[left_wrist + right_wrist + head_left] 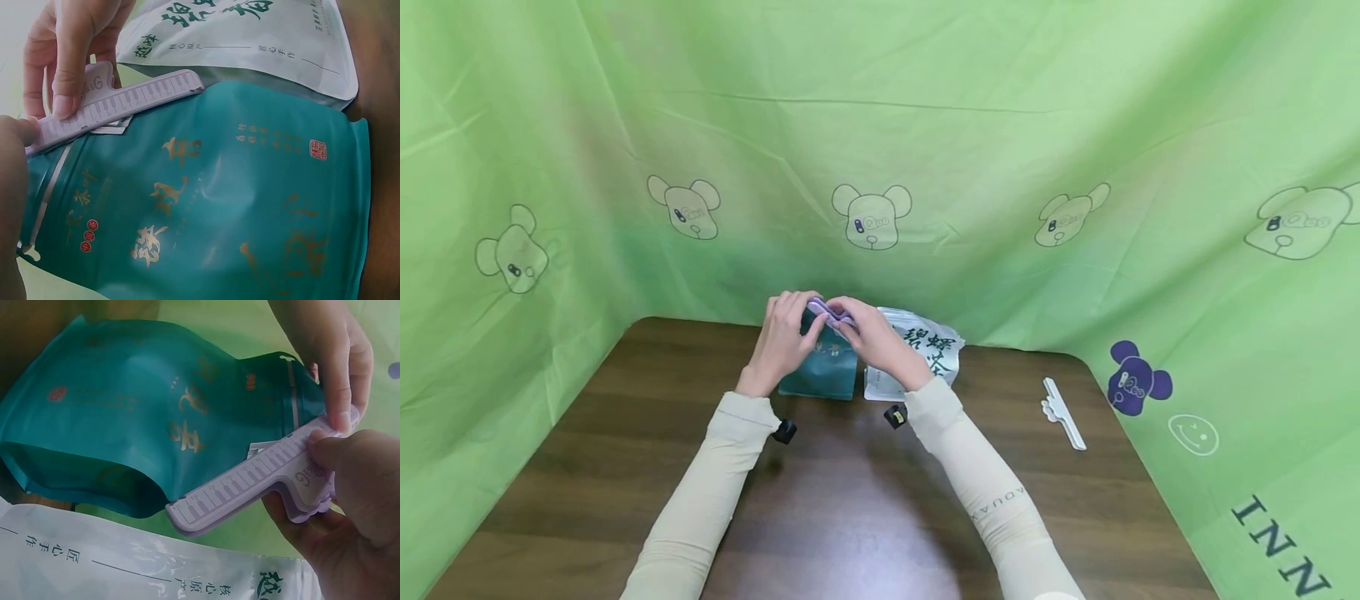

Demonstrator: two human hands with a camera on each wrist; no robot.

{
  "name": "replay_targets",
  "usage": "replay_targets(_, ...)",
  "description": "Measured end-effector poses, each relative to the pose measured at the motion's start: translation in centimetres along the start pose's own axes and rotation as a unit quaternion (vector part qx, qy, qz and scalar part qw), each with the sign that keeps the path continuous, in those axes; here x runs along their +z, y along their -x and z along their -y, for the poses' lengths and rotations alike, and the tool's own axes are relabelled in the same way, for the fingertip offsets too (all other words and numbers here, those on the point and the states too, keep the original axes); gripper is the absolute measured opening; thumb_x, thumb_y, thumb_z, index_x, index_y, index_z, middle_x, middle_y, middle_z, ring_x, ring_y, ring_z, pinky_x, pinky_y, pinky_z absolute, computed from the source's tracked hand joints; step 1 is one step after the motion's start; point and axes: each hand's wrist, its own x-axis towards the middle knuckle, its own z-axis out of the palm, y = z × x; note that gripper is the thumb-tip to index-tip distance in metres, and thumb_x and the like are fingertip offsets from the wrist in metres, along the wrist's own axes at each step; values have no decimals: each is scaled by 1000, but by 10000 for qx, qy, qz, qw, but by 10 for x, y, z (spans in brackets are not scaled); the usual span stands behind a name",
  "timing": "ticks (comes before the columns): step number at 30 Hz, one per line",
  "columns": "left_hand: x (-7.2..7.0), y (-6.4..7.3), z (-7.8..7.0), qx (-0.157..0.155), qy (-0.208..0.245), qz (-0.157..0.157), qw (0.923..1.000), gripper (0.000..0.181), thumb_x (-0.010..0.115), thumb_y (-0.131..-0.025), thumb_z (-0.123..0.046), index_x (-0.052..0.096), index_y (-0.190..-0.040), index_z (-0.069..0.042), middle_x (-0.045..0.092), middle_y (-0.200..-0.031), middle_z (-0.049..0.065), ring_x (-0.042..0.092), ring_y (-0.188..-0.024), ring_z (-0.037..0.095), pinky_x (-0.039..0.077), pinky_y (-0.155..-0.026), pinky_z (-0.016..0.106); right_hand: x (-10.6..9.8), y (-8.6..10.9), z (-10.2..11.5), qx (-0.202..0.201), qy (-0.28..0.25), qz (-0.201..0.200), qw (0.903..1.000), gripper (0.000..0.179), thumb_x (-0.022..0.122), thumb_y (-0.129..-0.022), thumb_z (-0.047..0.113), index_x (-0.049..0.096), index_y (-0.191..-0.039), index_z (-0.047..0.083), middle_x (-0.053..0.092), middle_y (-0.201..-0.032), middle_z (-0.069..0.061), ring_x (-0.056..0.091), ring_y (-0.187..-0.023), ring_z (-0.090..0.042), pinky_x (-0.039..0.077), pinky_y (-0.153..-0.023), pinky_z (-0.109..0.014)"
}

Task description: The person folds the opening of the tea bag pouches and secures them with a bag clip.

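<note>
Both hands meet at a pale purple bag clip [831, 313] at the top of a teal tea bag [820, 375], which stands upright near the table's back. My right hand [878, 335] pinches the clip's handle between thumb and fingers, as the right wrist view [369, 494] shows. At the clip's other end, my left hand [782, 335] pinches with its thumb on the clip and fingers behind. In the left wrist view the clip [119, 109] lies slantwise across the bag's upper part. Whether the bag's mouth sits between its jaws, I cannot tell.
A white tea bag [917, 354] with dark green writing stands just right of the teal one. Farther right, a white bag clip [1063, 414] lies on the brown wooden table [850, 517]. Green printed cloth [880, 125] hangs behind and along the sides.
</note>
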Motion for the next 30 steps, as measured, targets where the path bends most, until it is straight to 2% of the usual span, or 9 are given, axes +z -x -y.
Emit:
replay_targets(5, -1, -3, 0, -87, -84, 76, 9999, 30, 64, -100, -21, 64, -120, 1, 70, -111, 17, 59, -98, 34, 41, -86, 48, -2, -2, -2, 73, -110, 85, 9999, 28, 59, -102, 4, 59, -130, 3, 67, -117, -12, 67, -104, -22, 55, -93, -35)
replay_targets(9, -3, -10, -4, -112, -348, 161, 9992, 33, 64, -98, -25, 65, -119, 0, 70, -110, 15, 60, -97, 32, 41, -85, 47, -9, -3, 2, 6, -10, 23, 10000, 29, 60, -102, 6, 60, -131, 1, 66, -121, -14, 66, -108, -24, 54, -96, -35)
replay_targets(14, -7, -23, -18, -79, -470, 163, 9987, 34, 66, -95, -25, 66, -119, 0, 69, -109, 15, 59, -101, 33, 40, -89, 49, -28, -1, 8, -378, 152, -350, 9986, 31, 63, -100, 4, 61, -129, -5, 66, -124, -20, 66, -110, -32, 53, -97, -44)
replay_targets(17, -4, -32, -31, 43, -530, 264, 9982, 32, 65, -96, -22, 66, -119, -1, 68, -111, 15, 58, -105, 32, 41, -92, 48, -42, 3, 6, -449, 292, -600, 9968, 30, 64, -99, 4, 62, -127, -5, 66, -123, -22, 66, -109, -36, 53, -97, -48)
replay_targets(23, 13, -47, -60, 269, -916, 807, 9922, 29, 68, -95, -20, 68, -119, -3, 68, -112, 11, 60, -107, 30, 45, -94, 45, -64, 26, -16, -84, 750, -850, 9935, 27, 65, -99, 8, 65, -125, -1, 68, -120, -16, 66, -106, -32, 52, -96, -43)
replay_targets(30, 38, -53, -86, 342, -1321, 1674, 9764, 29, 65, -98, -17, 67, -125, -7, 66, -118, 11, 57, -116, 30, 45, -99, 44, -76, 61, -45, 581, 1001, -783, 9902, 25, 65, -101, 17, 64, -120, 0, 68, -115, -14, 65, -104, -29, 52, -93, -46)
